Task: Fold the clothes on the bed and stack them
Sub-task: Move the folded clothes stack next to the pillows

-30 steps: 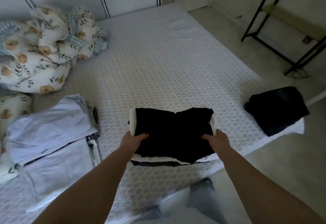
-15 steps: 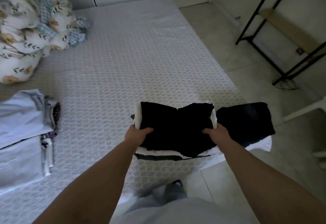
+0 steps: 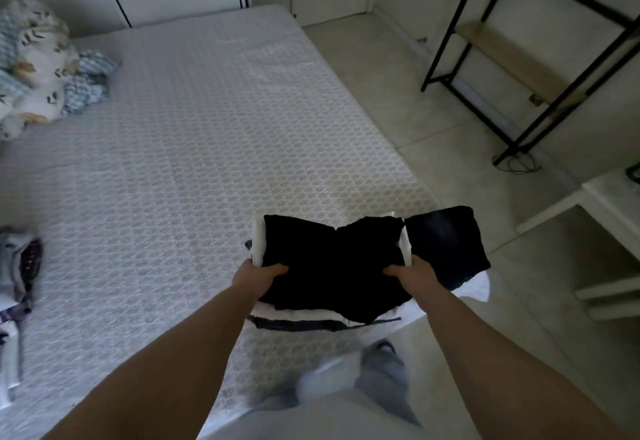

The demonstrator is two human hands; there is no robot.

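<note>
A folded black-and-white stack (image 3: 332, 266) is held level, partly overlapping a dark folded garment (image 3: 446, 242) at the bed's (image 3: 194, 149) corner.

Cloth on a textured bed, metal and wood beside it

The folded stack (image 3: 332, 266) is matt black cloth over white layers; the bed (image 3: 194, 149) beneath has a bumpy, patterned woven cover; right of the bed, smooth pale floor tiles (image 3: 433, 135) and a matt black metal rack (image 3: 519, 59) with a wooden shelf.

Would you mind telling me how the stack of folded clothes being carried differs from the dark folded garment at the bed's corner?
The carried stack is gripped at its near corners by the left hand and right hand; the dark garment lies untouched on the bed. The carried stack shows white layers under its black top; the dark garment looks uniformly dark. The carried stack looks wider than the dark garment. Both are folded.
</note>
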